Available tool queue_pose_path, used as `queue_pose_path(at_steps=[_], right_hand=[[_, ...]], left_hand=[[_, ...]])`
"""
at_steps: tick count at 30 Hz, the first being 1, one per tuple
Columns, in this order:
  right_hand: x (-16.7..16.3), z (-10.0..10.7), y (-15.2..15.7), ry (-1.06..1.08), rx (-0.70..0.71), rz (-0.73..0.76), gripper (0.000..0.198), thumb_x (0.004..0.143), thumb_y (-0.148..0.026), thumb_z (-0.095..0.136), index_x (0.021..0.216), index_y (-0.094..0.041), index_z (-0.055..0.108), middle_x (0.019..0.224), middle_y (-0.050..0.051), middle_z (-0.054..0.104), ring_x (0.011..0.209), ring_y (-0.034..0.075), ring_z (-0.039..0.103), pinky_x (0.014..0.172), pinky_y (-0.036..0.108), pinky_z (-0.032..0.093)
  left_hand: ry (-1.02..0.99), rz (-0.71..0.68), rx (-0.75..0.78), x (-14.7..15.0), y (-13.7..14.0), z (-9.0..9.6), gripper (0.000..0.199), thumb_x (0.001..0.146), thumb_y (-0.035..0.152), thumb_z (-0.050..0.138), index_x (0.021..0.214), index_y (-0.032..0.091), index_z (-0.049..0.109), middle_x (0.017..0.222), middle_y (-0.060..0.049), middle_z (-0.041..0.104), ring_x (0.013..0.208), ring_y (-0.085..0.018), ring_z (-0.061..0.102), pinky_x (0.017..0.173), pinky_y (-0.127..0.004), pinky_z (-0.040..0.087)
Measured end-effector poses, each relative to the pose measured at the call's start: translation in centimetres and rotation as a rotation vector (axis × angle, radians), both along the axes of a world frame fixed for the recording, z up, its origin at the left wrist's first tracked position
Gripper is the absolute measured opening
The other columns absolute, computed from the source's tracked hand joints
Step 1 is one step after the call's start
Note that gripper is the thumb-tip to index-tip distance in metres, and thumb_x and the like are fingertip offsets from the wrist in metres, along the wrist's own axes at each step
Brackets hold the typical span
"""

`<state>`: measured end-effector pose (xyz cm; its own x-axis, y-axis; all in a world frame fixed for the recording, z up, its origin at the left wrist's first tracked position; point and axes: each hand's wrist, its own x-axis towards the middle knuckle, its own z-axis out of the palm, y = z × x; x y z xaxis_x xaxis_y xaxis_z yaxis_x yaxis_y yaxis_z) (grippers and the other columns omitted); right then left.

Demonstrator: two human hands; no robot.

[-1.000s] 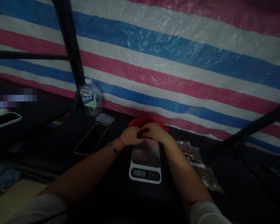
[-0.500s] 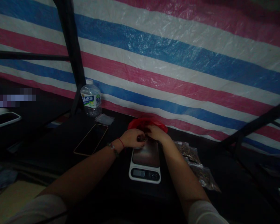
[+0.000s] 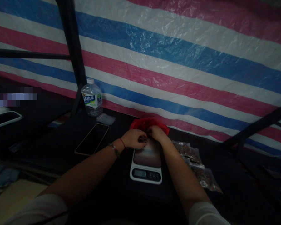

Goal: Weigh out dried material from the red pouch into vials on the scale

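My left hand [image 3: 131, 138] is curled around a small clear plastic bag [image 3: 143, 139] with dark brown bits, above the far end of a white kitchen scale [image 3: 146, 175]. My right hand [image 3: 157, 133] is at the front of an open red plastic bag [image 3: 163, 126], its fingers bent down and pressed together. What its fingertips hold is hidden in shadow. Under my hands, the scale's metal plate [image 3: 148, 156] shows bare. Digits on its display are too dim to read surely.
Several clear zip bags of brown bits [image 3: 204, 178] lie to the right. On the left are a phone [image 3: 92, 139], a flat clear packet [image 3: 105, 119] and a large plastic bottle [image 3: 92, 98]. Another phone [image 3: 4, 118] lies farther left. Striped sheeting [image 3: 166, 68] hangs behind black bars [image 3: 72, 40].
My right hand has drawn its fingers closer together at the red bag. The left hand stays nearly in place with the small bag. The view has shifted slightly.
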<state>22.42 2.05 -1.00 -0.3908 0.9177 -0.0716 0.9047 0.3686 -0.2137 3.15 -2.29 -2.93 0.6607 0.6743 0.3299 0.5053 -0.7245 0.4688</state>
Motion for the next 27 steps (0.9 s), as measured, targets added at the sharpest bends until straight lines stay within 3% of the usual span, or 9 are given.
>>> queue_pose_path(at_steps=[4,10,18,24,27], right_hand=[[0.0,0.3,0.0,0.054,0.025,0.041,0.024,0.079,-0.01,0.057,0.094,-0.016,0.074,0.095,0.008,0.074,0.082,0.017,0.066,0.074,0.023,0.046],[-0.2,0.2,-0.3,0.033,-0.046,0.145,0.026,0.08,-0.012,0.058,0.101,-0.017,0.073,0.102,0.008,0.073,0.09,0.018,0.066,0.079,0.023,0.046],[-0.7,-0.6,0.1,0.069,-0.069,0.137,0.022,0.081,-0.015,0.058,0.098,-0.013,0.072,0.097,0.012,0.073,0.084,0.019,0.067,0.075,0.025,0.048],[-2.0,-1.0,1.5,0.048,-0.031,0.177,0.029,0.082,-0.016,0.058,0.108,-0.014,0.07,0.111,0.013,0.069,0.097,0.02,0.064,0.088,0.028,0.046],[-2.5,-0.8,2.2,0.005,-0.081,0.204,0.028,0.081,-0.014,0.058,0.106,-0.016,0.071,0.108,0.012,0.07,0.095,0.019,0.065,0.086,0.027,0.046]], left_hand=[[-0.002,-0.005,0.016,-0.1,0.2,-0.4,0.03,0.074,0.039,0.066,0.097,0.021,0.069,0.096,-0.002,0.071,0.089,-0.019,0.065,0.078,-0.026,0.046],[-0.004,-0.003,0.019,-0.1,0.3,-0.5,0.03,0.074,0.04,0.066,0.096,0.021,0.069,0.093,-0.002,0.071,0.086,-0.018,0.065,0.075,-0.025,0.046],[0.003,-0.005,0.013,-0.1,0.2,-0.2,0.027,0.074,0.038,0.065,0.094,0.021,0.069,0.093,-0.002,0.071,0.086,-0.017,0.065,0.075,-0.024,0.046],[-0.022,-0.01,-0.003,0.0,0.2,-0.1,0.024,0.074,0.037,0.066,0.092,0.02,0.07,0.091,-0.002,0.072,0.083,-0.017,0.065,0.075,-0.024,0.047],[-0.016,-0.01,-0.001,0.0,0.1,0.0,0.022,0.074,0.036,0.066,0.09,0.021,0.07,0.09,-0.001,0.072,0.083,-0.017,0.065,0.075,-0.025,0.047]])
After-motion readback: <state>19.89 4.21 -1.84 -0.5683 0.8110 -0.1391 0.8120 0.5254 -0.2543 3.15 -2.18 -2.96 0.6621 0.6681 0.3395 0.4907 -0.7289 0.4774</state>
